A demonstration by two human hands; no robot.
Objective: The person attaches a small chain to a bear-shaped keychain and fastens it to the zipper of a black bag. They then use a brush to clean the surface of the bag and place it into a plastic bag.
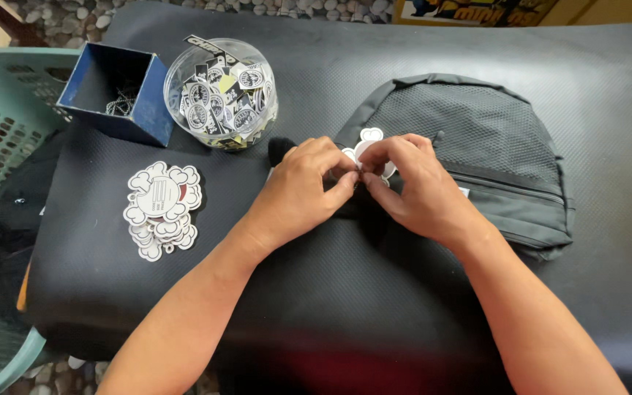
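1. Here, in the head view, your left hand (309, 186) and right hand (415, 183) meet fingertip to fingertip, both pinching a white cloud-shaped tag (369, 144) against the black bag (477, 157) on the desk (608, 95), which steadies it.
2. More tags (161, 208) and a clear tub (221, 91) sit within your left hand's reach.

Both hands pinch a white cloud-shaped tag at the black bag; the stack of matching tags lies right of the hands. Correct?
Not quite. In the head view the stack of tags lies left of the hands, not right. Both the left hand and right hand do pinch the white tag at the black bag.
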